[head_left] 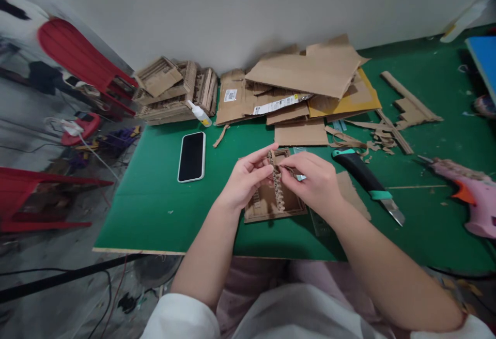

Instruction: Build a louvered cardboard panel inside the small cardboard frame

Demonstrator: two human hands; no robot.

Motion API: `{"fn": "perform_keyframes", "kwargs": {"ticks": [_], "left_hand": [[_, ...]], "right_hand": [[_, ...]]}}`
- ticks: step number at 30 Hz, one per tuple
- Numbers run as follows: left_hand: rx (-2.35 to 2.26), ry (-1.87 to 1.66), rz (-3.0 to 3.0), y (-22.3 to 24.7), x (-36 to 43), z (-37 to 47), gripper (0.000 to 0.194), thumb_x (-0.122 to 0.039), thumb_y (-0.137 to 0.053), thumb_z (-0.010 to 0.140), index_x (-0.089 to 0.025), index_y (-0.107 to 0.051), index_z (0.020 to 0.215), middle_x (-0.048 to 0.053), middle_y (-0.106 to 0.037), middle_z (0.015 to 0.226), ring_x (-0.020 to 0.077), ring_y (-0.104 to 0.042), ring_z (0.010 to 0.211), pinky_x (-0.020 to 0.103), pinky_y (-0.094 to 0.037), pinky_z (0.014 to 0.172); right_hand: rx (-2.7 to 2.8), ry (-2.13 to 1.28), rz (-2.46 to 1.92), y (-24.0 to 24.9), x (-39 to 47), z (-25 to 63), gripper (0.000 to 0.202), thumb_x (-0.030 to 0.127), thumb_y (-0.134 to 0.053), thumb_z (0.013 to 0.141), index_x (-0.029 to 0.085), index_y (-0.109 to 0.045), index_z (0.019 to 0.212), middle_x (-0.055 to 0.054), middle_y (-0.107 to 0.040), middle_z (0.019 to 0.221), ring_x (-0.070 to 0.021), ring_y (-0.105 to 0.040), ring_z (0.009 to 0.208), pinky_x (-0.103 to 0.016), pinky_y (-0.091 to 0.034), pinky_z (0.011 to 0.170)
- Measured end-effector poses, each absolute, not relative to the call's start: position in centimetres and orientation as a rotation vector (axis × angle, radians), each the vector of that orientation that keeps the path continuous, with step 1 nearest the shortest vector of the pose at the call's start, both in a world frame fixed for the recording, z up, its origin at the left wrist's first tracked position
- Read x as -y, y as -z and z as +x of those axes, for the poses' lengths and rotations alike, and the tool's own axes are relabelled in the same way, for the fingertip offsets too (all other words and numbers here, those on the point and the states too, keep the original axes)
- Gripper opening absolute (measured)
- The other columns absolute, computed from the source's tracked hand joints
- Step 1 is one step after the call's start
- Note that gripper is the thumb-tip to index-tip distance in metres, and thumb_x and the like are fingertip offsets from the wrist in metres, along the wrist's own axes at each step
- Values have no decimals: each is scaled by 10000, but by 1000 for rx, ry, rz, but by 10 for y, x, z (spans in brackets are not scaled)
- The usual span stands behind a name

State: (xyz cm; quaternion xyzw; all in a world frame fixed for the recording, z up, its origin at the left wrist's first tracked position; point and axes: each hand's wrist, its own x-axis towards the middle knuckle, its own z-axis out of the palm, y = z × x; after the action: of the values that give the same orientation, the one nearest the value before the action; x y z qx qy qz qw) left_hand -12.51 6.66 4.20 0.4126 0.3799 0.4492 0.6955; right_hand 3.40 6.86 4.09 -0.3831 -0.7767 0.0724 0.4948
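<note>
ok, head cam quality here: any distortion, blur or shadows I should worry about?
Head view: strong wide-angle warp, the table edges and floor bend outward; corners go soft, the glue gun at right is slightly smeared; centre is sharp, the left hand, right hand and cardboard strip read clearly; light is even, only soft shadows under the hands; the phone shows no glare.

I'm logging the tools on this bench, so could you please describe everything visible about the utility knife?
The utility knife lies flat on the green table, just right of the right hand and not touching it. Its handle is black with teal bands at the far end and near the blade. The grey metal blade is extended, pointing toward the table's near right. Cardboard scraps lie beside its far end.
</note>
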Motion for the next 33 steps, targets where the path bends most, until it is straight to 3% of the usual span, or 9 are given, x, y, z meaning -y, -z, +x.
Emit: {"fn": "perform_keyframes", "kwargs": {"ticks": [10, 19, 33], "left_hand": [[-851, -1028, 991, -41, -66, -125, 445, -239, -672, 726, -274, -575, 1159, 14, -599, 929, 96, -573, 718, 203, -511, 633], [-1004, -1284, 1363, -36, -64, -121, 489, -219, -682, 727, -279, -542, 1192, -7, -583, 817, 68, -528, 640, 185, -507, 606], [-1055, -1303, 1541, -34, -63, -121, 468, -222, -700, 705, -276, -572, 1152, -18, -555, 764, 76, -532, 663, 186, -507, 612]], "right_hand": [[1846, -271, -923, -41, -69, 34, 99, 93, -546, 748, 179, -595, 754, -25, -662, 713, -123, -602, 666, -246, -508, 634], [1844, -265, -881, -46, -70, 36, 110, 154, -593, 758, 191, -627, 856, -43, -680, 831, -162, -594, 798, -339, -499, 774], [1829, -387, -884, -44, -70, 35, 115, 136, -539, 799, 191, -635, 831, -36, -685, 800, -140, -612, 756, -300, -506, 713]]}}
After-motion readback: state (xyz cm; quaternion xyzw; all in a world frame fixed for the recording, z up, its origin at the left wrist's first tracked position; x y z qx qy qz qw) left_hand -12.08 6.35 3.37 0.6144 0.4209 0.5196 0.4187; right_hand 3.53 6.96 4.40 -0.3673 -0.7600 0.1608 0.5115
